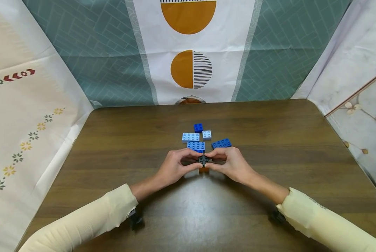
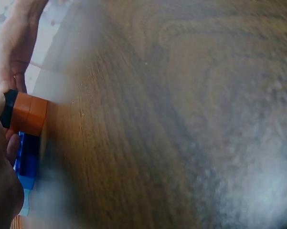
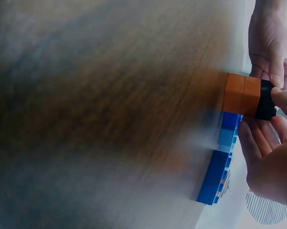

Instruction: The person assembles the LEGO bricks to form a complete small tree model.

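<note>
Head feed: I have both hands at one small black, studded plastic brick (image 1: 203, 160). Left hand (image 1: 176, 163) pinches its left side between thumb and fingertips; right hand (image 1: 230, 163) pinches the right side likewise. Directly under the black brick: a smooth orange plastic block (image 2: 31, 112), seam across it, standing upright on the brown wood-grain counter (image 1: 128, 140). Just beyond the black brick I log a mid-blue eight-stud brick (image 1: 196, 145); farther past it, a pale-blue eight-stud brick (image 1: 190, 137), a pale-blue four-stud brick (image 1: 206, 135) and a dark-blue four-stud brick (image 1: 198, 128). Beyond and right of it, a dark-blue eight-stud brick (image 1: 221, 143), lying angled.
</note>
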`<state>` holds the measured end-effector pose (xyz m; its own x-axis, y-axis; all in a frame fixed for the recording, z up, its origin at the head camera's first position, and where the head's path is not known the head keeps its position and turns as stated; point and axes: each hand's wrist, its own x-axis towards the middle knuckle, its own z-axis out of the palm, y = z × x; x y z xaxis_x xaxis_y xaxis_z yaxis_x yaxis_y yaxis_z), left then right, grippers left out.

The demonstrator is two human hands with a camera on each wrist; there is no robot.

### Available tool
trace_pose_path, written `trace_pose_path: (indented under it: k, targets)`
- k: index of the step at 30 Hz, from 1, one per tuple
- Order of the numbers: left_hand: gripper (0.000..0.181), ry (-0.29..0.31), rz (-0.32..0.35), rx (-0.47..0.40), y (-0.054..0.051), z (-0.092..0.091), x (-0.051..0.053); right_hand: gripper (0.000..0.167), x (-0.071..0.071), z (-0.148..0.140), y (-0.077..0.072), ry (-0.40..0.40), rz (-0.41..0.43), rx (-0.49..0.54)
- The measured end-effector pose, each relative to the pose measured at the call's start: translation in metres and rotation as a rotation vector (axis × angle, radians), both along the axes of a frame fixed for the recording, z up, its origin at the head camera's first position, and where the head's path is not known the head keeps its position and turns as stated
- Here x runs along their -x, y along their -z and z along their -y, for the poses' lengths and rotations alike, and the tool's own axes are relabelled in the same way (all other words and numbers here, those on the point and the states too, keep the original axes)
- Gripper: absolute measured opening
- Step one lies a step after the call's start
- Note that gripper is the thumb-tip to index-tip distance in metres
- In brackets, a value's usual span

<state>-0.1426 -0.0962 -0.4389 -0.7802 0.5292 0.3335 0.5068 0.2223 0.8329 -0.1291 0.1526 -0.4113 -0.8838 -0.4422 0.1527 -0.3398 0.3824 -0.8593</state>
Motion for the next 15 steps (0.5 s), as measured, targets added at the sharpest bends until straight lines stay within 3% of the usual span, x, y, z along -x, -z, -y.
trace_pose_path:
  k: [11, 15]
  targets:
    - [0.031, 0.0, -0.014, 0.035, -0.0014, 0.0013, 0.003, 0.026, 0.0013, 0.0011, 0.0017, 0.008, 0.003, 0.009]
    - [0.031, 0.007, -0.056, 0.08, -0.003, 0.0014, 0.0043, 0.026, 0.0014, 0.001, 0.0029, 0.007, 0.005, 0.025]
